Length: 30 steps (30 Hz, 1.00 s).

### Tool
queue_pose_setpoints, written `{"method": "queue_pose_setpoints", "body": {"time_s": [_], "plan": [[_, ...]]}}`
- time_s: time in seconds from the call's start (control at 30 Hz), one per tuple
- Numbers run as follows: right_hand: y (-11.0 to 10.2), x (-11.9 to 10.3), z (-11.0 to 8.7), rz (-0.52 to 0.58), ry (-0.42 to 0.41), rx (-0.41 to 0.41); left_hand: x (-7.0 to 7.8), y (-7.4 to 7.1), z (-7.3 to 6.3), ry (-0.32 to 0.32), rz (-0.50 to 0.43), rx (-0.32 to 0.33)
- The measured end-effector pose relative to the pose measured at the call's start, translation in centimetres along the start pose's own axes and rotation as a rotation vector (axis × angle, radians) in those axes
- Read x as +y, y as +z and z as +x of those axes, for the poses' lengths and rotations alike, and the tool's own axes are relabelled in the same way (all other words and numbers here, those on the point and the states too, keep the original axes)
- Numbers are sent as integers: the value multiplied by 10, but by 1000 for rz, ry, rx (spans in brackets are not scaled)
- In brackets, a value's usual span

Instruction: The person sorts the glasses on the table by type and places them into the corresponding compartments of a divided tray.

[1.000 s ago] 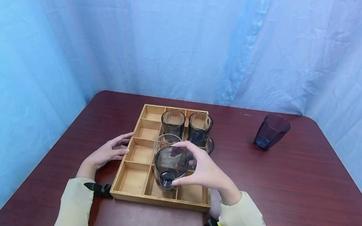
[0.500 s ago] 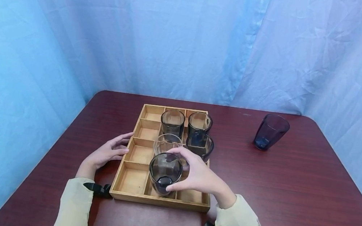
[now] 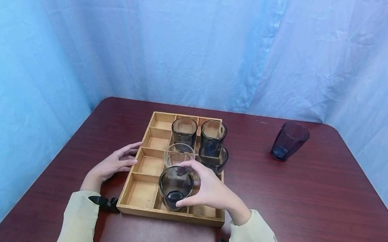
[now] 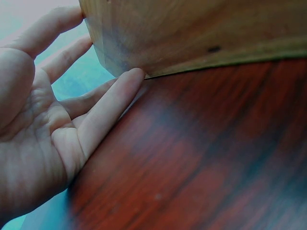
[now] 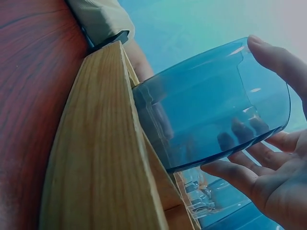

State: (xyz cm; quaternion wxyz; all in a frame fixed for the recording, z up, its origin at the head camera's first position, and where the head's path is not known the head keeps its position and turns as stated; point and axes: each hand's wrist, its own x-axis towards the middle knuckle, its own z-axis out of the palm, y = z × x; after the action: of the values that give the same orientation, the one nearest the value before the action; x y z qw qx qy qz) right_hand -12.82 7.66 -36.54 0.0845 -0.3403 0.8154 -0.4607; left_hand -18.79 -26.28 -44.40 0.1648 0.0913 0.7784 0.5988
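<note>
My right hand (image 3: 213, 190) grips a smoky dark drinking glass (image 3: 169, 190) between thumb and fingers. It stands over the front middle compartment of a divided wooden tray (image 3: 171, 214). In the right wrist view, the lower end of the glass (image 5: 201, 110) dips just behind the tray's front wall (image 5: 96, 153), and its base is partly hidden. Fingertips of my left hand (image 3: 114, 164) touch the tray's left side, seen as a wooden wall (image 4: 192, 38) in the left wrist view; those fingers look extended. Directly behind the held glass sits a clear glass (image 3: 173, 154) in the middle column.
Three more dark glasses stand in the tray: one at back middle (image 3: 184, 131), one at back right (image 3: 213, 132), one in front of that (image 3: 213, 156). A purple-tinted glass (image 3: 289, 142) stands apart on the table (image 3: 312, 202) at right. Blue curtains (image 3: 186, 50) enclose the table.
My right hand has moved down and slightly left with the dark glass, bringing it lower into the front middle compartment. The left hand stays at the tray's side.
</note>
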Motion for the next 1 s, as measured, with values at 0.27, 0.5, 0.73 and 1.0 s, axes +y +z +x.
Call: {"method": "queue_pose_setpoints", "body": {"time_s": [0.27,0.5,0.73,1.0], "plan": [[4,-1,0,67,53,-41,1,0,-1,0,-3,0],[5,-2,-1,-53,19,-31,1,1,-1,4,0,-4],[3,-3,-4,-145,-1,-28,1,1,-1,3,2,-3],[-9,-5,-10,17,2,-33,0,1,-1,9,-3,-9]]}}
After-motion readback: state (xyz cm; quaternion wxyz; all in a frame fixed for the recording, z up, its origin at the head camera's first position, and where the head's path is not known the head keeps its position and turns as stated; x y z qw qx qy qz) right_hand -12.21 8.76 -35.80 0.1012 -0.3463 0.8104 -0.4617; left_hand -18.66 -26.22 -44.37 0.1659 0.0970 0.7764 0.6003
